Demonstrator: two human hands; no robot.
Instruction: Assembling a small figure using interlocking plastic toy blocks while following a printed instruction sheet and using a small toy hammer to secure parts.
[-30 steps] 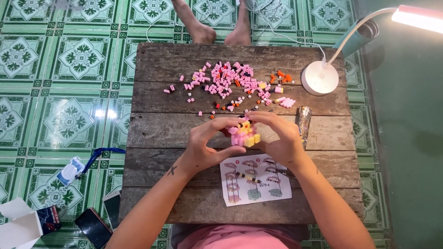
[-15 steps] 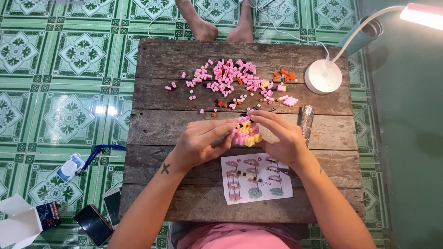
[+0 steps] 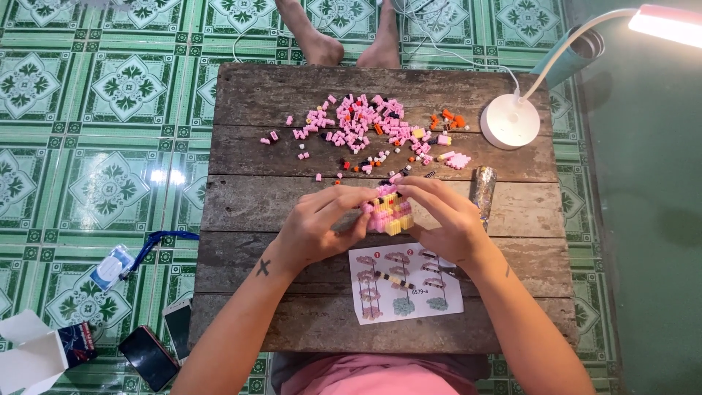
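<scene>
The pink and yellow brick model (image 3: 390, 213) sits pinched between my left hand (image 3: 319, 227) and right hand (image 3: 444, 219), fingers curled on its sides. Loose bricks (image 3: 369, 128) lie beyond my hands on the worktop (image 3: 241, 205); the instruction sheet (image 3: 404, 285) lies nearer me.

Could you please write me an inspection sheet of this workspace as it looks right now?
Surface: weathered wooden plank table, set on a green patterned tile floor.
Job's things: pink and yellow brick model held over the table; loose pile of small pink bricks at the far side; instruction sheet near the front edge.
Clutter: a few orange bricks; shiny foil packet.
Grippers: left hand and right hand both grip the model from either side.
Cables: white cord runs from the white desk lamp.
Surroundings: another person's bare feet beyond the table; two phones, an open box and a blue lanyard on the floor.
</scene>
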